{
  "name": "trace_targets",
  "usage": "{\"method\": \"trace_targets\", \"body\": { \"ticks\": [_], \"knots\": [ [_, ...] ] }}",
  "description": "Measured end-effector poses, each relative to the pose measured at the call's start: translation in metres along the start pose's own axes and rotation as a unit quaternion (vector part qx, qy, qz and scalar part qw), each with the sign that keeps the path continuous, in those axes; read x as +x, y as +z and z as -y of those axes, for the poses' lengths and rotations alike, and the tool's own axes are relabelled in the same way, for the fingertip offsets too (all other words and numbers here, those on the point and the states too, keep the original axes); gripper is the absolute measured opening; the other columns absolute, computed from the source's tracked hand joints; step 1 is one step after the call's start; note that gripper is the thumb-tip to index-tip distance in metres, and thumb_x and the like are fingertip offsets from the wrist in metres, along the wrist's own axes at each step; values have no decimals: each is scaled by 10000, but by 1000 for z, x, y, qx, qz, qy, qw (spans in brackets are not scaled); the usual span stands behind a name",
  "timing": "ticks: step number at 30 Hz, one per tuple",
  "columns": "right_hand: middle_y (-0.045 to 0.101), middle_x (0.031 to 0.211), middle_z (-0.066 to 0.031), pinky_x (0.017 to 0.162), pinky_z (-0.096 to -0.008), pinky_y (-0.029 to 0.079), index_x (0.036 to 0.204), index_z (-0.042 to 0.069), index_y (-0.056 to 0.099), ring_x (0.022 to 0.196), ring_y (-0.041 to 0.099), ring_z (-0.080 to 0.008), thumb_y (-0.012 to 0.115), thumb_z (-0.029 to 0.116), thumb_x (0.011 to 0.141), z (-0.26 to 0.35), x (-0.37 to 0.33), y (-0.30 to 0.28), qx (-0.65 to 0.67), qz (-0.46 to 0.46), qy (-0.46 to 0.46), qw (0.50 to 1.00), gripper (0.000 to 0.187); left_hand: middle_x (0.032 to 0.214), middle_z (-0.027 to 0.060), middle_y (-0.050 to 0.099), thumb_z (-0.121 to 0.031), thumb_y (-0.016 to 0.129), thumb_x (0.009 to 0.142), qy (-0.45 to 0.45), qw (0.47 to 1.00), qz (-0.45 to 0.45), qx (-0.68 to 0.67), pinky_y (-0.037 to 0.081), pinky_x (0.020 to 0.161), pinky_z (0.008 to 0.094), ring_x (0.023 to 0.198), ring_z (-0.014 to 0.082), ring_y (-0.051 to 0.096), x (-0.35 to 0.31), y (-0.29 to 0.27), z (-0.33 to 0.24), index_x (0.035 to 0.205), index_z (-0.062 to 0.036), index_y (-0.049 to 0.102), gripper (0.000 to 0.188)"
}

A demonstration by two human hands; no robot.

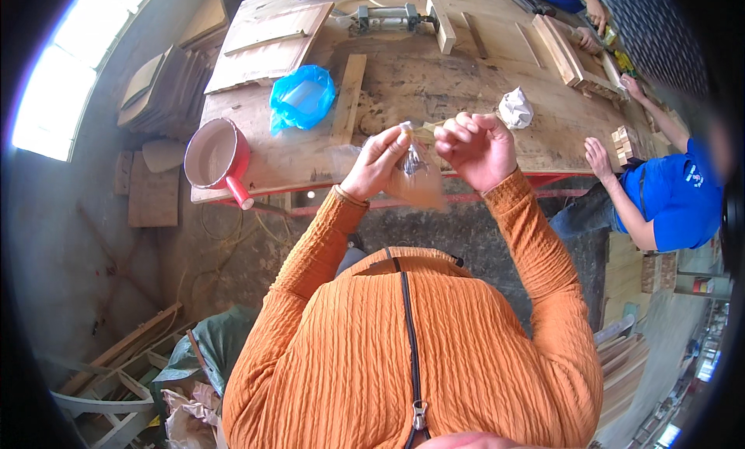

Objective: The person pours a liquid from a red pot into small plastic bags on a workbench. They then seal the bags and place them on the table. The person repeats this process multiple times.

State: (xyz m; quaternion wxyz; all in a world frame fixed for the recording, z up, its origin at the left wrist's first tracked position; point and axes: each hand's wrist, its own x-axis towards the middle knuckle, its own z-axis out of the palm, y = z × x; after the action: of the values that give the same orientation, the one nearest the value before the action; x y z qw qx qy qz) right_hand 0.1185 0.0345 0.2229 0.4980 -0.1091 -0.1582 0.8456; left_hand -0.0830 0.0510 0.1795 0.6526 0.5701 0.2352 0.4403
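My left hand [375, 163] is closed, pinching the gathered neck of a small clear plastic bag [417, 183]. The bag hangs below the fingers at the table's near edge; brownish stuff shows through it, blurred. From the neck, a thin yellowish strand [425, 128], perhaps a rubber band, stretches to my right hand [479, 152]. That hand's fingers are curled round the strand's far end. A blue plastic bag [303, 98] lies open on the table beyond my left hand. Just past my right hand is a crumpled white paper [515, 108].
A red-handled pot [240, 156] stands at the wooden table's [403, 84] left corner. Boards [268, 45], a wood strip [349, 98] and a metal clamp cylinder [388, 19] lie farther back. Right, a person in blue [675, 197] and another work by a wooden frame [559, 52].
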Motion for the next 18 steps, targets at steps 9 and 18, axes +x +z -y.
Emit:
{"method": "trace_targets", "body": {
  "ticks": [9, 18],
  "knots": [
    [446, 543, 50, 348, -224, 331, 729, 86, 504, 444, 440, -55, 446, 204, 906, 22, 24, -5, -476, -108, 187, 852, 220, 756, 151, 598, -120, 575, 837, 92, 866, 158, 466, 478, 644, 373, 710, 332, 581, 7, 17, -26, 839, -13, 540, 113],
    [428, 526, -14, 397, -284, 333, 658, 87, 474, 443, 425, -108, 464, 148, 877, -18, -13, -5, -591, -77, -25, 803, 228, 763, 1, 477, -141, 447, 972, -22, 980, 22, 195, 402, 622, 227, 717, 59, 417, -6, 7, 5, 923, 9, 532, 180]
  ]
}}
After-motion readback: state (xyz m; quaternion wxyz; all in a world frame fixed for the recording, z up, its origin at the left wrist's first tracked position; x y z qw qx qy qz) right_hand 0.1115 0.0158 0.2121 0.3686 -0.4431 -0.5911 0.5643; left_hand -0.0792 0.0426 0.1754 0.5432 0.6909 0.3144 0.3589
